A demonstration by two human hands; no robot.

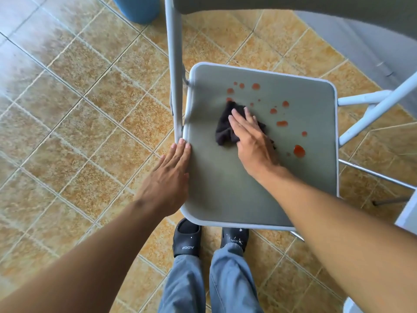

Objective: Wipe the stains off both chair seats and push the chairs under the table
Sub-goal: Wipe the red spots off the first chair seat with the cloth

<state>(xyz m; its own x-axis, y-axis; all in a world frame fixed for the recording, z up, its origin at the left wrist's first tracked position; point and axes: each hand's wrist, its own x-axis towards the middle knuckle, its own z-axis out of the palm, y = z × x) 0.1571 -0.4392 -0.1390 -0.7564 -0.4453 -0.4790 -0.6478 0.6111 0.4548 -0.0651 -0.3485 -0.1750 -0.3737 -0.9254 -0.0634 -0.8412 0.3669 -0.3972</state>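
Observation:
A folding chair with a grey-green seat [228, 188] and a white metal frame stands in front of me. Several red stains [299, 151] dot the far and right part of the seat. My right hand [250, 141] lies flat on a dark cloth [225, 129], pressing it onto the middle of the seat. My left hand [169, 177] rests with fingers extended against the seat's left edge, beside the frame tube.
The chair's backrest [293, 5] crosses the top of the view. A blue bin [137, 7] stands at the top left on the tan tiled floor [79, 109]. My feet in black slippers [187, 238] are just under the seat's front edge. A white object [408, 213] shows at the right edge.

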